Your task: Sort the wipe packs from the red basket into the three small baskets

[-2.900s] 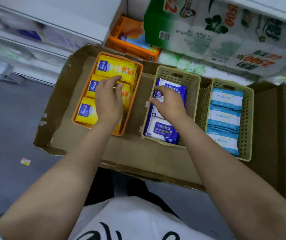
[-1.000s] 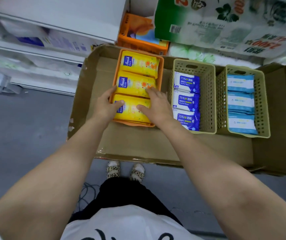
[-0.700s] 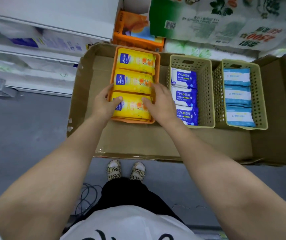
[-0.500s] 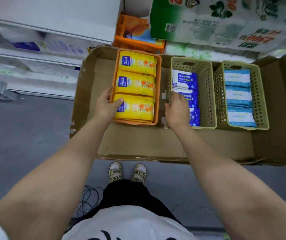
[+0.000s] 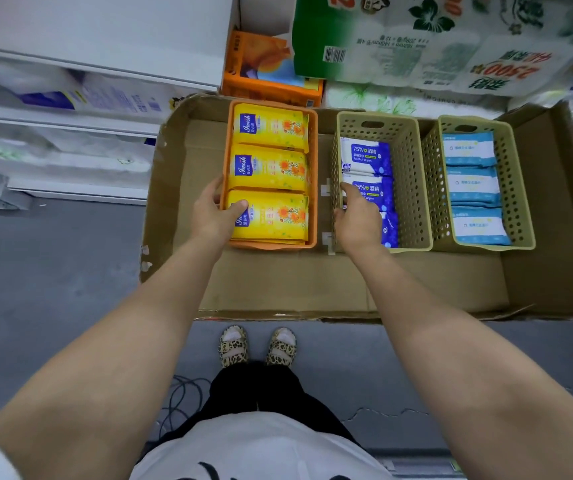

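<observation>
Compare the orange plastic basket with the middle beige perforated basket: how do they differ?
The orange plastic basket holds yellow wipe packs; the middle beige perforated basket holds blue-and-white alcohol wipe packs. The orange one looks shallower, the beige one deeper. Both sit in the cardboard tray.

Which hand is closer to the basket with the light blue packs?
Right. The right hand grips the middle basket, right beside the light blue packs' basket. The left hand holds the orange basket, farther away.
</observation>
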